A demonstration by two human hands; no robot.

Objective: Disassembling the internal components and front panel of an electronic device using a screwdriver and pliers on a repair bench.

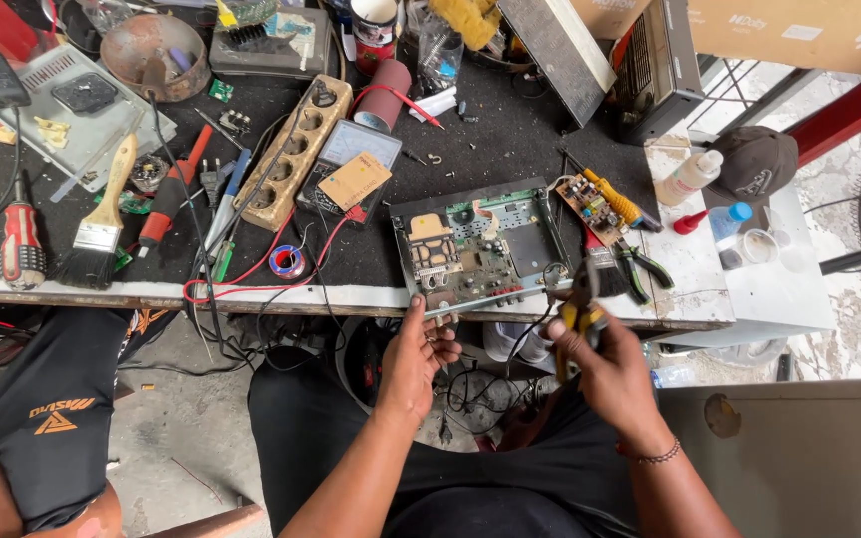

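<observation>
Left hand (pixel 419 351) pinches the front edge of the opened electronics chassis (pixel 475 244), fingers curled on it; right hand (pixel 595 364) is clenched around yellow-handled pliers (pixel 578 311), a thin black wire (pixel 525 334) running just beside them. Chassis lies at the near edge of the desk (pixel 510 139), circuit board exposed; small loose board (pixel 592 207) just right of it; paintbrush (pixel 102 219) well apart, left.

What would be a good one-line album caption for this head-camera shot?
At a cluttered repair bench, the left hand steadies an opened electronics chassis while the right hand grips yellow-handled pliers.
</observation>
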